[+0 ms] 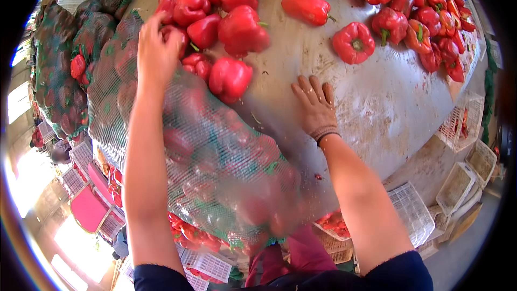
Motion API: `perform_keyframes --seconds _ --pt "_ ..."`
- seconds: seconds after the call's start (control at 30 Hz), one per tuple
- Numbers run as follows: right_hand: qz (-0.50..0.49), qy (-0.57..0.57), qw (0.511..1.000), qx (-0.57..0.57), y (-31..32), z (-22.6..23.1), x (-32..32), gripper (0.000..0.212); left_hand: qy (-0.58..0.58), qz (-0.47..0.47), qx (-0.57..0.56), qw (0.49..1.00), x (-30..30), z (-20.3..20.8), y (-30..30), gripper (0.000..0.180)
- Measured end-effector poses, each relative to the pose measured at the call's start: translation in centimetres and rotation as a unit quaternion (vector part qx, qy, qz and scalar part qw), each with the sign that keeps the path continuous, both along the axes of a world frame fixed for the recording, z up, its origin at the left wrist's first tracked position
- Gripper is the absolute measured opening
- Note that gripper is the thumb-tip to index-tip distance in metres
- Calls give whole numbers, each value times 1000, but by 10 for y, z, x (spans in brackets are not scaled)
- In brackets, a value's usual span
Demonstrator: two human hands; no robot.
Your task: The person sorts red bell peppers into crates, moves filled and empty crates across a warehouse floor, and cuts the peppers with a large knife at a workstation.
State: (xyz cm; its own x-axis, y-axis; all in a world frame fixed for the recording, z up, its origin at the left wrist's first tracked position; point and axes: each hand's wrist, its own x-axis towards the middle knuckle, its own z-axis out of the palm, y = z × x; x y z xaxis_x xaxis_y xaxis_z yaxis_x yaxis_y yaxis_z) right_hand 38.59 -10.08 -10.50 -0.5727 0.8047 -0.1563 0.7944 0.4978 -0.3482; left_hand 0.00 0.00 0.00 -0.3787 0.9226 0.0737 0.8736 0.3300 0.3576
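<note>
My bare left hand (155, 48) is at the near left edge of a group of red bell peppers, its fingers curved round one red bell pepper (181, 36) that they partly hide. More red bell peppers (230, 79) lie just right of it. Below that hand, a large green mesh sack (215, 156) full of peppers slants along the table's near left side, partly under my left forearm. On the metal table (377, 108), my gloved right hand (314, 105) rests flat with its fingers spread, holding nothing.
A heap of red peppers (425, 19) covers the far right of the table. Other filled mesh sacks (59, 70) stand at the left. White plastic crates (412, 213) sit on the floor at the right, and a pink chair (89, 208) is at the lower left.
</note>
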Motion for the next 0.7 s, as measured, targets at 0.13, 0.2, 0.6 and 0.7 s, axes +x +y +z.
perform_keyframes --seconds 0.13,0.2,0.6,0.7 --pt "-8 47 999 10 32 -4 -29 63 55 25 -82 995 -112 -28 96 69" --pt "-3 14 1000 -28 21 4 -8 64 -109 99 -172 974 -119 -77 93 81" --pt "-10 36 998 -53 25 11 -9 61 -190 386 44 902 23 -114 101 86" --pt "-1 27 999 -20 26 6 -9 62 -213 488 75 843 83 -96 138 84"
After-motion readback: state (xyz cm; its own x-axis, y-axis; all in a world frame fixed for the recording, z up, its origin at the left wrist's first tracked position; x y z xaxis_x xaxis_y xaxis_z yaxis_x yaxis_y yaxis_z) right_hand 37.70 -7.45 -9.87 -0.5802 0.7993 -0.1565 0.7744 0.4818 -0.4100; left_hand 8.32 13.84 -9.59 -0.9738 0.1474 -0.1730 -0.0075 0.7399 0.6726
